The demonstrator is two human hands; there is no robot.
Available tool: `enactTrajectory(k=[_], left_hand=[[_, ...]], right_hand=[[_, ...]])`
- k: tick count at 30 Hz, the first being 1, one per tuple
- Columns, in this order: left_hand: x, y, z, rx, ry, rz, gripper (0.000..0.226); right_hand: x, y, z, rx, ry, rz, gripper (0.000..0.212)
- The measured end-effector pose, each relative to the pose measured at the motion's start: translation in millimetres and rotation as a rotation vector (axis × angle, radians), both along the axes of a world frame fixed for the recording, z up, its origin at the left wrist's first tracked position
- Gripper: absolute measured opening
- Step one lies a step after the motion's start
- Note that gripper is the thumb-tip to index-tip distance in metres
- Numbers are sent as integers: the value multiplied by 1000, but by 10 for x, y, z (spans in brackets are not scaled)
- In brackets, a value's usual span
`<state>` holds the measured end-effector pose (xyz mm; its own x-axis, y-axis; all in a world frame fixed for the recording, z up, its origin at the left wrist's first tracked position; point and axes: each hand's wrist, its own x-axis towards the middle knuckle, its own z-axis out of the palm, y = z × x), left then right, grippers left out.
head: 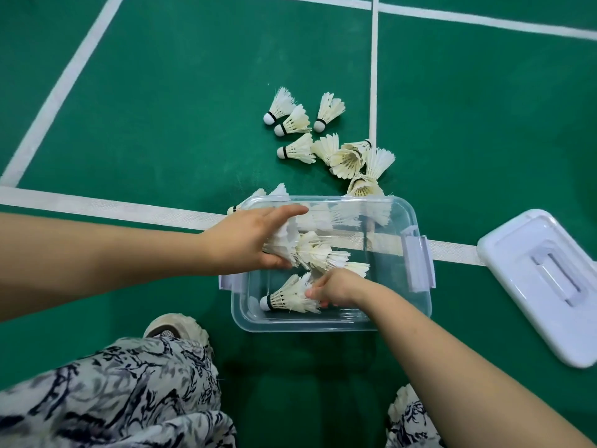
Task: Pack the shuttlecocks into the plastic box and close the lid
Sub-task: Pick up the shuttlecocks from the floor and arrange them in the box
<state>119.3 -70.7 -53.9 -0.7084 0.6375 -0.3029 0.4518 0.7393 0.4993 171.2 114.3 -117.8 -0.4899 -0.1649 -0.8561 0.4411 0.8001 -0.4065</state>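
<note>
A clear plastic box [416, 305] stands open on the green court floor below me. My left hand [245, 240] reaches over its left wall and grips a bunch of white shuttlecocks [284, 245] inside the box. My right hand [336, 287] is down in the box, fingers closed on the feathers of a single shuttlecock [284, 297] with a white cork and black band, lying near the front wall. Several loose shuttlecocks [336, 147] lie scattered on the floor beyond the box. The white lid [517, 253] rests upside up on the floor to the right.
White court lines [97, 205] cross under the box and run away ahead. My patterned trousers [129, 389] and a pale shoe [174, 328] fill the lower left; another knee shows at the bottom right. The box has white clip latches [416, 260] on its sides.
</note>
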Motion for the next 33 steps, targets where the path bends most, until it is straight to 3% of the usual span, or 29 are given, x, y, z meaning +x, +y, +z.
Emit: enactTrajectory(k=[4,8,14,20,30,33], left_hand=[[-2,39,-11,-10,-25,-33,88],[-4,107,-28,-30,-31,-84,87],[4,163,-50,-35,-44,-112,87],[-7,151,-98,-53,-48,-116,88],[-12,203,-80,-67,-53,-122,91],[1,234,-65,-84,-67,-115,91]], right_hand=[[-120,189,156,5,-48,-19,46],[-215,372,293,118,-155,82,36],[-203,343,197,247,-28,253,34],[-229,335,161,291,167,163,35],[-258,433,99,299,241,36,22],[-309,428,221,124,334,-185,21]])
